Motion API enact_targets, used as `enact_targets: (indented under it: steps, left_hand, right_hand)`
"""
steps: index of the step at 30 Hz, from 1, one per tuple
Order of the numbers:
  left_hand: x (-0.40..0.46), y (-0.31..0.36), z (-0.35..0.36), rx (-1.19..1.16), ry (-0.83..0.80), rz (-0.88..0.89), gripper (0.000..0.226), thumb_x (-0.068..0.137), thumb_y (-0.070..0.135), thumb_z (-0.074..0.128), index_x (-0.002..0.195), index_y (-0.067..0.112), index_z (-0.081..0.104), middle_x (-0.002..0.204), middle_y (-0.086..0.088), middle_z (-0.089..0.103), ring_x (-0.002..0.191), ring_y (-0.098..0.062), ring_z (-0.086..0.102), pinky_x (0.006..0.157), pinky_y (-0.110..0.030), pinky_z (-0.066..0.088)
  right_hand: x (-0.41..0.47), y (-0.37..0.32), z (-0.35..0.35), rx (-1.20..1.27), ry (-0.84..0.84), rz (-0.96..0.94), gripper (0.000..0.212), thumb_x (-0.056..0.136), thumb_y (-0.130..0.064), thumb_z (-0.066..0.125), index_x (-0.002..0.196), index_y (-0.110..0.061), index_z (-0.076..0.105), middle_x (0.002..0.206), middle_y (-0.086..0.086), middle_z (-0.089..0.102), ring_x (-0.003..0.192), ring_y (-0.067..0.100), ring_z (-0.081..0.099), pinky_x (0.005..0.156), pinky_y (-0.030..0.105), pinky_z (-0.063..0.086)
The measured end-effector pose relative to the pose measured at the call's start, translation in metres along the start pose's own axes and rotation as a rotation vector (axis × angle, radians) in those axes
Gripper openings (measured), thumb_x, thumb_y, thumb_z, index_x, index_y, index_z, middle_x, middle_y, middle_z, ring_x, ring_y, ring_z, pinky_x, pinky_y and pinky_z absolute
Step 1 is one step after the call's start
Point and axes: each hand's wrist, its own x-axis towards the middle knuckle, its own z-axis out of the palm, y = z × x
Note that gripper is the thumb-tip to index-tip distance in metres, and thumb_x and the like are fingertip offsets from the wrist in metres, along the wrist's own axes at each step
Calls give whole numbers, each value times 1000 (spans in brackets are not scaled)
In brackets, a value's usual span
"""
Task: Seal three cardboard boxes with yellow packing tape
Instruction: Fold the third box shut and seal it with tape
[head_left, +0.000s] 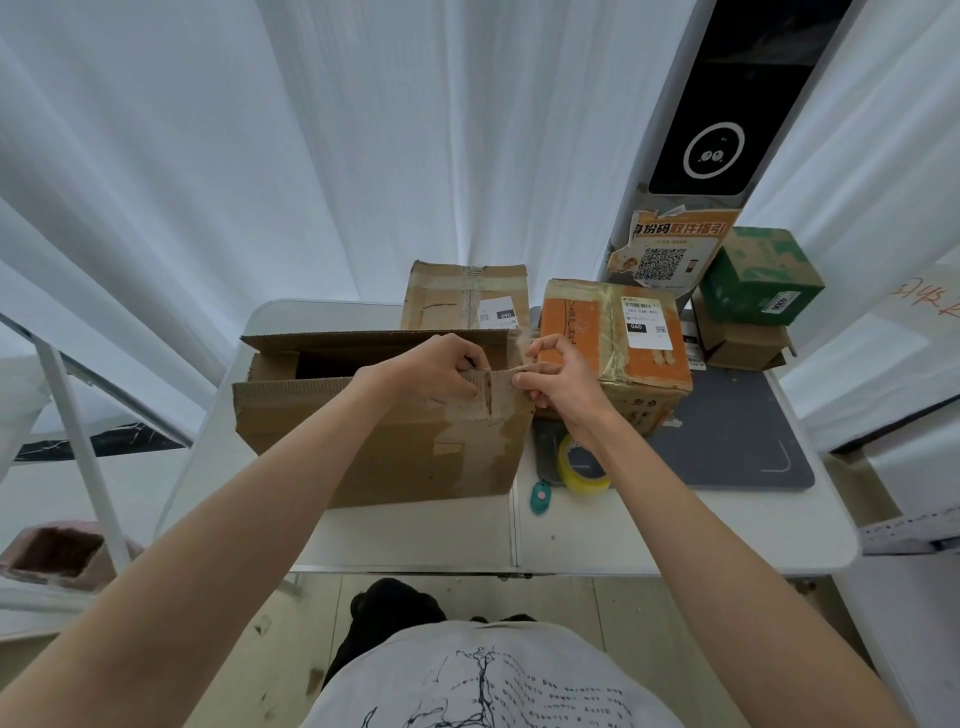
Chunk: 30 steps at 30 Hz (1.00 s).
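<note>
Both hands work at the top edge of an open cardboard box (374, 431) on the white desk (675, 540).

The left hand (431, 371) curls its fingers (470, 364) over the near flap's upper edge, gripping the cardboard; the right hand (558, 379) pinches the same flap's corner between thumb and fingers (524, 382), just beside the left fingers. The box's far flap stands up behind both sets of fingers. Below the right wrist lies a yellow tape roll (576, 475), with a teal cutter (540, 496) just beside it. Past the right fingers sits an orange box (623, 338); beyond the left fingers stands a brown box (465, 301).
</note>
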Motion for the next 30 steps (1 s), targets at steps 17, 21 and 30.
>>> enact_targets:
  steps: [17, 21, 30]
  left_hand:
    - [8, 0, 6, 15, 96, 46, 17, 88, 32, 78, 95, 17, 73, 70, 9, 64, 56, 3, 58, 55, -11, 43]
    - [10, -2, 7, 45, 109, 66, 6, 92, 26, 74, 92, 21, 74, 82, 5, 71, 70, -4, 65, 59, -12, 48]
    - [15, -5, 8, 81, 94, 54, 8, 95, 24, 70, 87, 25, 70, 85, 9, 70, 79, -9, 68, 60, -14, 51]
  right_hand:
    - [-1, 12, 15, -4, 156, -87, 34, 89, -3, 73, 114, -15, 53, 100, 19, 73, 82, 16, 68, 57, 14, 50]
    - [-2, 12, 16, 7, 152, -102, 28, 91, -10, 73, 111, -16, 54, 99, 8, 75, 76, 12, 66, 60, 16, 51]
    - [-16, 11, 6, 67, 184, -242, 11, 94, -28, 69, 96, -18, 64, 92, 4, 62, 75, 14, 51, 73, 32, 47]
